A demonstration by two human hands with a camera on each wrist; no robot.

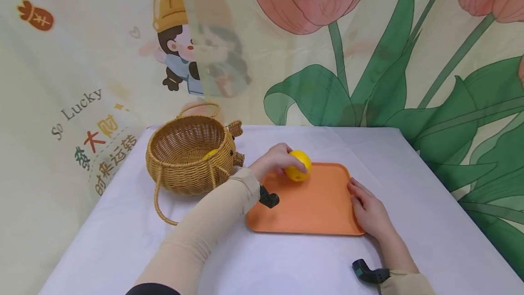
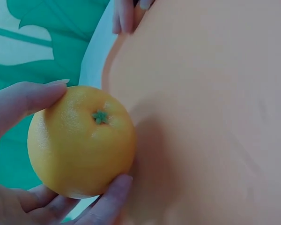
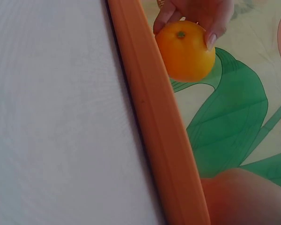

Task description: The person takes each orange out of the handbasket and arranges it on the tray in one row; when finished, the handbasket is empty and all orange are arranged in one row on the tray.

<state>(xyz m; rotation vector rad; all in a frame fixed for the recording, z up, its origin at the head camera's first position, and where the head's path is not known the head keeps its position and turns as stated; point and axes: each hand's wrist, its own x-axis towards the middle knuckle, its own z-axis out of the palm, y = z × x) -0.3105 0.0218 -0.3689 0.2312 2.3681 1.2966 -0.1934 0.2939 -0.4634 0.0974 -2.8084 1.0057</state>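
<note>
My left hand grips a yellow-orange orange with a small green stem mark. Thumb and fingers are spread around its sides. The fruit overlaps the far edge of an orange rectangular tray in the head view, and a shadow falls on the tray beside it in the left wrist view. At the tray's right rim my right hand rests with its fingers on the edge; part of that hand shows beyond the rim in the right wrist view.
Left of the tray stands a wicker basket with an animal face and handles, one handle drooping onto the table. A yellow fruit shows inside it. White cloth covers the table. A patterned curtain hangs behind.
</note>
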